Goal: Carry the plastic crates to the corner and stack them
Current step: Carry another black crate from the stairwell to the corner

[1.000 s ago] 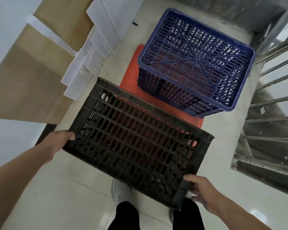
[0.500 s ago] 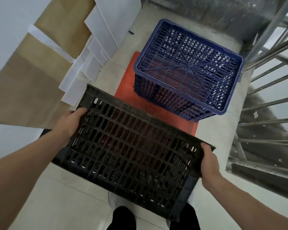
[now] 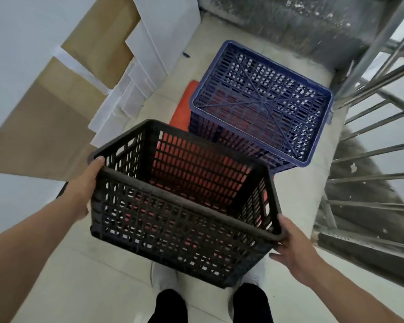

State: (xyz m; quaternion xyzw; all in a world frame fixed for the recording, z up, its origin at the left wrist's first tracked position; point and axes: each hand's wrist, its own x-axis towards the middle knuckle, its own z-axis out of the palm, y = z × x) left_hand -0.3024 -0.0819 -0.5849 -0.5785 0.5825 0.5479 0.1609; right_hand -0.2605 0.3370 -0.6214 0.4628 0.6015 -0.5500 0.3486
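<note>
The left hand (image 3: 85, 183) and right hand (image 3: 294, 243) clamp opposite rims of the black crate (image 3: 180, 206), fingers curled over the edges, holding it mouth-up and clear of the floor, probably so it can nest. Ahead, the blue crate (image 3: 261, 103) sits upside down on a red one (image 3: 184, 106). Pale tiles (image 3: 68, 287); white boards (image 3: 149, 54) lean left, a railing (image 3: 371, 136) runs right.

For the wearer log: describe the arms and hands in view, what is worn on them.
Both forearms are bare, with no sleeves in view. The left hand and right hand wear no gloves, and no rings, watch or bands are visible. Nothing else shows on them.
</note>
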